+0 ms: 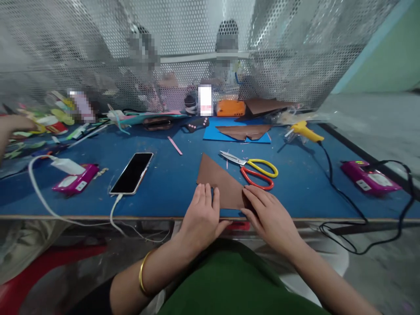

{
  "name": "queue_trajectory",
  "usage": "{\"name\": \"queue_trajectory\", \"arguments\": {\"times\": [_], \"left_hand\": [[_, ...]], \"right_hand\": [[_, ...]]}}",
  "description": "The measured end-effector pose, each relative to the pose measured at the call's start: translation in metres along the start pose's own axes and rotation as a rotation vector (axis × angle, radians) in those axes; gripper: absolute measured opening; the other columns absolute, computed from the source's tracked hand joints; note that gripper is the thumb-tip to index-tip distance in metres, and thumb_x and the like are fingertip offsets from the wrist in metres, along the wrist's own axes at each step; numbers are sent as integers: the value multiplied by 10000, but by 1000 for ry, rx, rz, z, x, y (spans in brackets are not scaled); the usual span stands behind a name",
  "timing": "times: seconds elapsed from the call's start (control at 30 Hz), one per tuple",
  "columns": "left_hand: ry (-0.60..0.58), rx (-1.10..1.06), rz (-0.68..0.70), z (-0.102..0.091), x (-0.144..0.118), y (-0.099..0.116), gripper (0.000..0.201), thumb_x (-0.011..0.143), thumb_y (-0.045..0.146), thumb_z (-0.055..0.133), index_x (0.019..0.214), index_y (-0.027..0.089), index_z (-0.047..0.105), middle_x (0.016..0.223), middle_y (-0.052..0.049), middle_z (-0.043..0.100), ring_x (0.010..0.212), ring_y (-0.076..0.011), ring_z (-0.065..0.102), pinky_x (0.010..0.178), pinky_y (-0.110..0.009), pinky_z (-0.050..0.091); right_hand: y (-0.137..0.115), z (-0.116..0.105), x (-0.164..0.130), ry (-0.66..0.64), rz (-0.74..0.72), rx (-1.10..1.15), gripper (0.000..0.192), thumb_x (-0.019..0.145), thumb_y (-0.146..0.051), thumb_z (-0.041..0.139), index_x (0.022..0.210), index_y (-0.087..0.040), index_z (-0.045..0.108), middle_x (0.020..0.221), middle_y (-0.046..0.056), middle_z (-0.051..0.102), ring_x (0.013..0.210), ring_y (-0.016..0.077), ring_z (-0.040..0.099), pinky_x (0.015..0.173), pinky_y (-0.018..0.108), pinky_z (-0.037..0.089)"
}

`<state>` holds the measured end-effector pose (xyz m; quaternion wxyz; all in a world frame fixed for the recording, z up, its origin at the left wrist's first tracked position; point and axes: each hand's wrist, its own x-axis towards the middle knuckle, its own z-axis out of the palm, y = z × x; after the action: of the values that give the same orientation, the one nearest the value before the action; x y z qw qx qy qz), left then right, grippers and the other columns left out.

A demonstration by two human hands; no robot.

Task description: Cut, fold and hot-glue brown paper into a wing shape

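Note:
A brown triangular sheet [220, 180], folded, lies near the front edge of the blue table [170, 175]. My left hand [201, 216] rests with flat fingers on the sheet's lower left edge. My right hand [269, 214] presses its fingertips on the sheet's right corner. Just behind the right hand lie scissors [256, 168] with one yellow and one red handle, blades pointing left.
A phone [132, 173] on a white cable lies left of the sheet. Pink devices sit at far left [76, 181] and far right [369, 177]. A yellow glue gun [306, 131], a blue sheet with brown pieces [243, 131] and craft clutter are further back. Two people sit behind a perforated screen. Another person's hand [11, 129] is at the left edge.

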<state>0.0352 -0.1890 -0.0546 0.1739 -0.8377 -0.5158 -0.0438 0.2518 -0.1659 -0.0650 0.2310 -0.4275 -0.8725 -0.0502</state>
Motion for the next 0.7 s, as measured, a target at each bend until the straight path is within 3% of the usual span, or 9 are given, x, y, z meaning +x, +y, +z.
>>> {"name": "queue_trajectory", "arguments": {"times": [0.2, 0.3, 0.4, 0.57, 0.7], "left_hand": [[154, -95, -83, 5, -4, 0, 873, 867, 730, 453, 1364, 19, 545, 1345, -292, 582, 1271, -397, 553, 1108, -571, 360], [209, -84, -87, 8, -4, -2, 707, 944, 627, 408, 1317, 59, 602, 1298, -275, 623, 1225, -388, 592, 1081, -569, 388], [211, -44, -24, 8, -3, -5, 615, 957, 560, 448, 1288, 73, 628, 1285, -285, 627, 1209, -390, 604, 1049, -559, 427], [177, -90, 66, 7, -5, -22, 513, 980, 484, 456, 1306, 117, 608, 1322, -246, 618, 1236, -357, 594, 1017, -533, 480], [124, -140, 199, 5, -11, -40, 661, 887, 571, 588, 1372, 125, 537, 1412, -237, 548, 1307, -376, 529, 1007, -519, 507]], "right_hand": [[-2, -2, -11, 36, -44, 13, 403, 1008, -331, 416, 1296, -99, 576, 1308, 162, 643, 1232, 274, 584, 981, 438, 526], [13, -9, 0, 5, 66, -23, 352, 1015, -308, 388, 1240, -165, 616, 1254, 119, 672, 1149, 225, 628, 952, 375, 528], [37, -15, 23, -25, 202, -123, 341, 977, -251, 433, 1257, -147, 598, 1237, 160, 650, 1082, 274, 637, 893, 419, 524], [67, -23, 64, -223, 232, -224, 373, 826, -105, 535, 1194, -119, 598, 1026, 143, 670, 944, 267, 641, 767, 337, 474], [70, -27, 82, -368, 204, -260, 356, 762, -86, 560, 1114, -125, 599, 930, 121, 677, 863, 236, 643, 691, 290, 407]]}}
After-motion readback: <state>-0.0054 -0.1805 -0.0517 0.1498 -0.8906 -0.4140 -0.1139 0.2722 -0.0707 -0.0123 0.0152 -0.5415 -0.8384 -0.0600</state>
